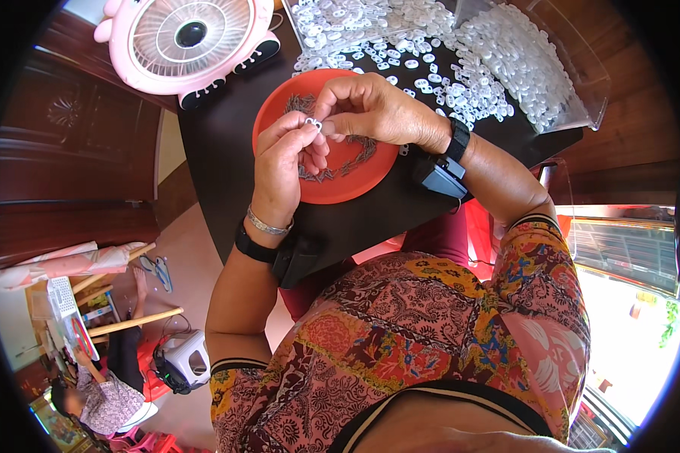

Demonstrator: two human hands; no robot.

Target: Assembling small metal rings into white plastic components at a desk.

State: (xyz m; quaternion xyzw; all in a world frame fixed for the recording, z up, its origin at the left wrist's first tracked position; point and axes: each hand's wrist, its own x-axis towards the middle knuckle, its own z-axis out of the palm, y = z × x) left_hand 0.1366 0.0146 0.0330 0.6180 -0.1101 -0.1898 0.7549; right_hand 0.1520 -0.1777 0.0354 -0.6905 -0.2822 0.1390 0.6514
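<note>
Above an orange plastic basin (386,167), both my hands come together at a small white two-holed plastic piece (314,123). My left hand (281,158) pinches the piece between thumb and forefinger, its other fingers curled below. From the right, my right hand (381,112) reaches in with thumb and forefinger pressed together against the piece; whatever sits between those fingertips is too small to make out. Many small grey screw-like parts (353,163) lie in the basin, partly hidden by my hands.
Loose white two-holed pieces (465,94) spread over the dark table (227,181). A clear bin (593,98) heaped with similar pieces stands at the far right. A pink fan (191,34) stands far left. Another person (113,396) sits at lower left, beyond the table.
</note>
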